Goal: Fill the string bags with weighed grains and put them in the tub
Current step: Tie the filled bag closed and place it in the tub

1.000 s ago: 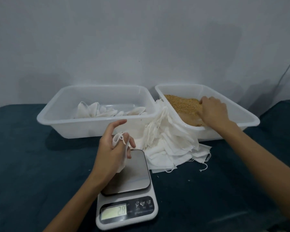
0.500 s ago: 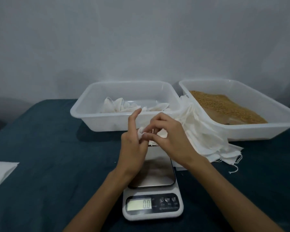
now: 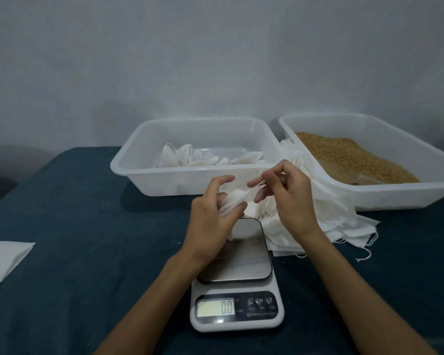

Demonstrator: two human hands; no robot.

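Observation:
A small white string bag (image 3: pixel 233 202) hangs above the scale (image 3: pixel 237 285), gripped in my left hand (image 3: pixel 212 224). My right hand (image 3: pixel 286 198) pinches the bag's drawstring and pulls it to the right. The scale's display (image 3: pixel 215 307) reads 0.0 and its steel plate is bare. A clear tub (image 3: pixel 190 179) behind the hands holds a few filled white bags (image 3: pixel 187 158). At the right, a second clear tub (image 3: pixel 400 193) holds brown grain (image 3: pixel 349 157). A heap of empty white bags (image 3: pixel 326 221) lies between the tubs and the scale.
A dark teal cloth (image 3: pixel 82 252) covers the table. A white sheet (image 3: pixel 3 260) lies at the left edge. A grey wall stands close behind the tubs.
My right hand left the grain tub and came to the bag in my left hand. It now draws the string out to the right. The scale reading dropped to 0.0.

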